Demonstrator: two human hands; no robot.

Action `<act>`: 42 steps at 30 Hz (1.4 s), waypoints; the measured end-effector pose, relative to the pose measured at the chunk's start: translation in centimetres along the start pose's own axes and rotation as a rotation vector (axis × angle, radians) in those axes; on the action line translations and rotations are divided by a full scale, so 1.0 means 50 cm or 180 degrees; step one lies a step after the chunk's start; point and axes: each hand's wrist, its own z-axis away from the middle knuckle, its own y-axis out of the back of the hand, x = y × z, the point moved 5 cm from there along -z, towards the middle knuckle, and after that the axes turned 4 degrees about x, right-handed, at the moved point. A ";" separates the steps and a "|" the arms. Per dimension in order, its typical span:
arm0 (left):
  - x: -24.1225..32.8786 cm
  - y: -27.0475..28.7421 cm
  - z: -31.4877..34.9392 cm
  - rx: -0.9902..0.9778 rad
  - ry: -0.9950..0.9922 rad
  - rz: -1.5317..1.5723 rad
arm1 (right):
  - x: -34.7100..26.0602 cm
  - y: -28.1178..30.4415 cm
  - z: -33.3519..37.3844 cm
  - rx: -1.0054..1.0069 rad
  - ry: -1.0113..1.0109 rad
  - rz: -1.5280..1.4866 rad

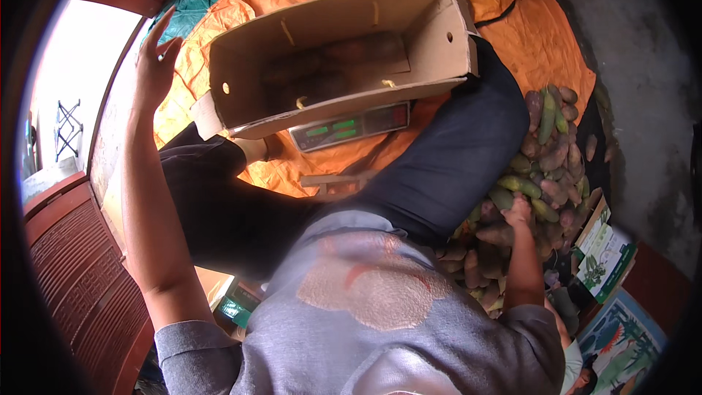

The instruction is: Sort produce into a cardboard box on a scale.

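Note:
My left hand [156, 66] is raised beside the left end of an open cardboard box [245, 113], fingers stretched apart and nothing in them. Several dark, long fruits [300, 77] lie in the shaded bottom of the box. Under its near side shows a digital scale [351, 129] with lit green displays. To my right is a heap of long, plump fruits or vegetables [556, 153], some green, others reddish-brown; their exact kind is unclear. Down at that heap, my right hand [518, 211] has its fingers closed on a green elongated fruit [501, 198].
An orange tarpaulin [270, 175] spreads under the box. My bent legs flank the scale, with a small wooden piece [336, 181] between them. Printed green-and-white cartons [603, 263] stand beside the heap. Carved red-brown wood panelling [91, 278] is at left; another person's arm [559, 322] shows at lower right.

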 end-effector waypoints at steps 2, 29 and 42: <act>0.053 -0.014 -0.019 -0.0245 0.0082 0.0282 | 0.030 0.106 0.004 0.0626 -0.0003 -0.0049; 0.234 -0.111 0.161 -0.2889 -0.0892 -0.0639 | -1.073 0.660 0.093 -0.0626 0.3619 -0.0201; 0.263 -0.126 0.140 -0.2946 -0.1045 -0.0447 | -0.645 0.843 0.158 0.2348 0.2895 -0.3286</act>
